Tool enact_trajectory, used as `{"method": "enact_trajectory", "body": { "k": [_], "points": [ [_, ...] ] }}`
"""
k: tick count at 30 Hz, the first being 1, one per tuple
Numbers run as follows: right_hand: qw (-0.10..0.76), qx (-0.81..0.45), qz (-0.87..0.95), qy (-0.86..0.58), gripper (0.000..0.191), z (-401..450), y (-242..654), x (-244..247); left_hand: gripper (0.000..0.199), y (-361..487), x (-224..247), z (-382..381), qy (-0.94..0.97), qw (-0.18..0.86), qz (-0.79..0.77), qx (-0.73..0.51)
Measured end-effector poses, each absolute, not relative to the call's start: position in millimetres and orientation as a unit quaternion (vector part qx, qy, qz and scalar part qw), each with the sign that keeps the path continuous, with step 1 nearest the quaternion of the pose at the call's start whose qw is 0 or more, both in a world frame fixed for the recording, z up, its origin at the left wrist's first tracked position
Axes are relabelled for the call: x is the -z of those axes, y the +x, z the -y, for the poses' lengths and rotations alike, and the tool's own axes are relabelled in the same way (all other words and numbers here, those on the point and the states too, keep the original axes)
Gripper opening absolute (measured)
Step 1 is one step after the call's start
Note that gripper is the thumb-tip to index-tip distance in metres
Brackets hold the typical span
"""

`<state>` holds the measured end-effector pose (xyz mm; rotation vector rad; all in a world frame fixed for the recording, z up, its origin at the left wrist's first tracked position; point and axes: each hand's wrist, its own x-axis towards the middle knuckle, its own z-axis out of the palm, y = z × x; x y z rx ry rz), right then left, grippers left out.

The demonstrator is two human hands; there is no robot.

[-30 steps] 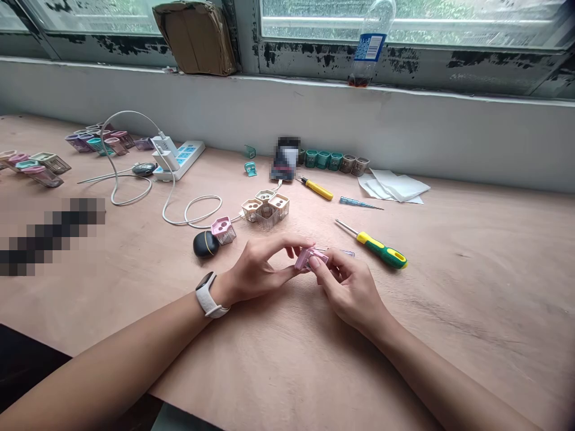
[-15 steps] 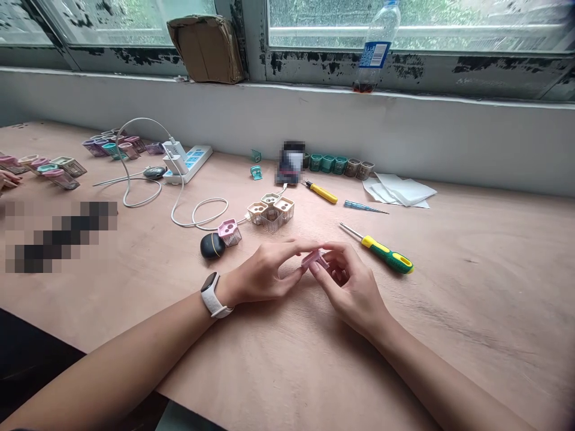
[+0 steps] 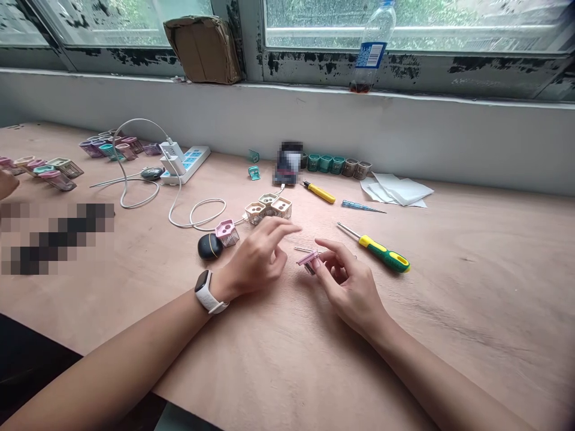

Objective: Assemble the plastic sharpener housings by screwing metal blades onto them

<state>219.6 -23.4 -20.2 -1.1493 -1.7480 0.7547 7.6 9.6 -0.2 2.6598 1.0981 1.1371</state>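
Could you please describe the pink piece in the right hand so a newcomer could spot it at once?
On the wooden bench, look to the right hand, beside the green-handled screwdriver. The small pink piece is pinched in its fingers, unlike the other pink piece, standing on the bench.

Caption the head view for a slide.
Right hand pinches a pink plastic part; left hand hovers beside it.

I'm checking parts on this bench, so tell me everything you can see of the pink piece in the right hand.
It is a small pale-pink plastic piece with a flat, angular top; its exact shape is too small to tell. A greyish bit shows beneath it, perhaps part of it. It sits tilted, its left end jutting out, pinched between the fingers of the right hand.
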Motion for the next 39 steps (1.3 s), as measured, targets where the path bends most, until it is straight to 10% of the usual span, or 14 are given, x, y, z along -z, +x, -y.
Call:
{"method": "enact_trajectory", "body": {
  "k": [7, 16, 25, 39],
  "points": [
    [0.451, -0.297, 0.705, -0.460, 0.024, 22, 219, 20, 0.020, -7, 12, -29, 0.765, -0.125, -0.542, -0.325],
    [0.541, -0.208, 0.685, -0.440, 0.022, 24, 219, 22, 0.003, 4, -4, -13, 0.836, 0.004, -0.380, -0.396],
    [0.593, -0.161, 0.680, -0.400, 0.029, 26, 221, 25, 0.082, 20, 8, 4, 0.797, 0.432, -0.218, -0.362],
    [0.463, -0.150, 0.810, -0.327, 0.029, 26, 217, 17, 0.104, 15, 8, 1, 0.839, 0.368, -0.238, -0.322]
  ]
}}
